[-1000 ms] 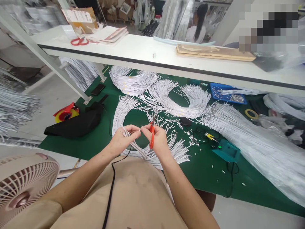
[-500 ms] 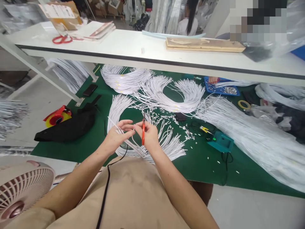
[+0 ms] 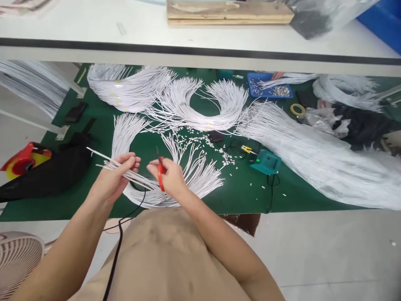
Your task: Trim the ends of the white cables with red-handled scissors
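My left hand (image 3: pixel 117 175) is closed round several white wires (image 3: pixel 138 179), whose ends stick out to the left past the thumb. In my right hand (image 3: pixel 171 177) is a pair of red-handled scissors (image 3: pixel 161 174), the dark blades pointing away from me. The two hands are a short way apart. Beneath them a curved bundle of white wires (image 3: pixel 203 177) lies on the green table, its ends fanned out to the right. Small white offcuts (image 3: pixel 200 140) are scattered just beyond the hands.
More wire bundles (image 3: pixel 208 121) lie at the back, and a long one (image 3: pixel 313 159) stretches right. A teal device (image 3: pixel 266 162) sits right of the offcuts. A blue tray (image 3: pixel 269 85) holds small metal parts. At left are a red tape dispenser (image 3: pixel 25 159) and a black bag (image 3: pixel 56 175).
My hands have moved apart from close together in front of me. The left still holds wires and the right the scissors. The view has tilted down and shifted to the right.
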The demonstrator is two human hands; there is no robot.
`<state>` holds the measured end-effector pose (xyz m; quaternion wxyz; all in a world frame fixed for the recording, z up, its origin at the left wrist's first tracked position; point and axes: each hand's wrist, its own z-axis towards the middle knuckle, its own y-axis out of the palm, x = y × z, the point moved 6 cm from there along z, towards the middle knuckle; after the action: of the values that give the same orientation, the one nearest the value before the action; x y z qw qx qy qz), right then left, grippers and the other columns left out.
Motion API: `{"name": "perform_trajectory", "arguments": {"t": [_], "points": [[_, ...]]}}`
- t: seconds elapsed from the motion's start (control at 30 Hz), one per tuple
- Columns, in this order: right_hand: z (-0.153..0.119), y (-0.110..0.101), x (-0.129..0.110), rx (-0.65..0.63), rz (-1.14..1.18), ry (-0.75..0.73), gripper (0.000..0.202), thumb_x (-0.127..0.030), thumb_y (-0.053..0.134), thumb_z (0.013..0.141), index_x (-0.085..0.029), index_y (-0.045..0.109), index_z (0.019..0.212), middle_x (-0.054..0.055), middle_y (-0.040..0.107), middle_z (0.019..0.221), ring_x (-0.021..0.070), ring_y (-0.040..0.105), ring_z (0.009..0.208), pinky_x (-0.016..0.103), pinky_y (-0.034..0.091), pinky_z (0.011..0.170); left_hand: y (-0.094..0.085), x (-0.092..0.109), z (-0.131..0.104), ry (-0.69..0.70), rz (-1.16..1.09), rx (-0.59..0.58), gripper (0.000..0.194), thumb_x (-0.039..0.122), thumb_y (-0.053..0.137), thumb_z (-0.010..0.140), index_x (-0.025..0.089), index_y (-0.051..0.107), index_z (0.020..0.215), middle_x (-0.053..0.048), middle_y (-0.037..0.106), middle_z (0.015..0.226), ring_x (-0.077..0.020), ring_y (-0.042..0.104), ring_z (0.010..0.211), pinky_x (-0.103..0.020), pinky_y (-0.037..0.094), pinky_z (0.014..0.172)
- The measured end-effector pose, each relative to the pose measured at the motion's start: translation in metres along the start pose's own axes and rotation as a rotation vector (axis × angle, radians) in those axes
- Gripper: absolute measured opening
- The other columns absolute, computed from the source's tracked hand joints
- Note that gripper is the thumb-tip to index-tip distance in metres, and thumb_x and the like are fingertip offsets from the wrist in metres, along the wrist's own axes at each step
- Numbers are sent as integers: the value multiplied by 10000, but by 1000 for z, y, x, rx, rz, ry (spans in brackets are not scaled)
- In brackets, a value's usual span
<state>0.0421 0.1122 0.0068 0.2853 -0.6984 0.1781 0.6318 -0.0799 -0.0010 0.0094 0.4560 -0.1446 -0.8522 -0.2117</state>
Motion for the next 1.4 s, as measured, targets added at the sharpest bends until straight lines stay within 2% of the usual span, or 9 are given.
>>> {"name": "perform_trajectory", "arguments": {"t": [0.13,0.27,0.37,0.57,0.7,1.0,1.2,1.3,1.4], "points": [[-17,25,50,-231,34,259,245,-411,639,685,-212,695,816,-20,630,657,130,572,653,208,416,593,2,-8,1,12,-26,63,304,117,757,596,139,639,876,-27,663,758,-91,600,658,-180,506,624],[-20,25,67,-211,62,323,265,-443,636,679,-201,693,771,-32,582,579,109,524,582,194,380,537,8,-16,-5,35,-71,-1,448,136,740,626,206,602,1047,-6,663,838,-118,613,749,-335,500,841],[-16,26,66,-149,41,313,271,-452,609,710,-202,683,781,-31,578,591,103,509,578,193,371,540,12,-24,-9,21,-87,-71,471,172,714,660,248,569,1101,5,653,903,-136,607,816,-402,457,909],[-6,27,45,-51,-222,93,228,-414,582,753,-193,608,704,-7,572,686,117,490,627,213,352,564,7,-46,6,-134,95,-143,327,252,698,690,190,605,997,-30,657,883,-150,600,848,-275,474,793],[1,26,35,9,-386,23,184,-321,531,800,-190,556,672,3,545,689,121,482,634,225,343,590,8,-45,24,-177,124,-209,336,277,706,674,163,607,975,-57,669,910,-159,618,832,-300,472,793],[9,40,37,151,-326,108,209,-348,499,821,-183,599,739,21,569,713,133,509,664,239,380,628,-4,-40,54,-219,116,-332,334,285,737,630,149,615,910,-63,670,878,-170,626,823,-335,465,813],[7,42,28,291,-284,182,212,-336,510,794,-173,608,700,3,580,661,123,512,629,239,394,632,-26,-44,66,-282,-89,-256,247,255,730,653,148,605,837,-1,603,762,-112,585,753,-286,476,767],[4,43,31,310,-278,257,214,-333,509,777,-171,615,688,-11,568,621,116,498,592,232,390,602,-27,-52,72,-386,-306,-211,217,284,711,677,164,590,810,36,531,664,-66,532,609,-239,477,662],[2,50,35,229,-276,323,227,-341,514,762,-168,617,657,-17,544,577,113,475,553,228,378,559,-13,-56,71,-444,-326,-269,207,283,711,674,160,601,799,55,475,591,-32,448,476,-173,401,498]]}}
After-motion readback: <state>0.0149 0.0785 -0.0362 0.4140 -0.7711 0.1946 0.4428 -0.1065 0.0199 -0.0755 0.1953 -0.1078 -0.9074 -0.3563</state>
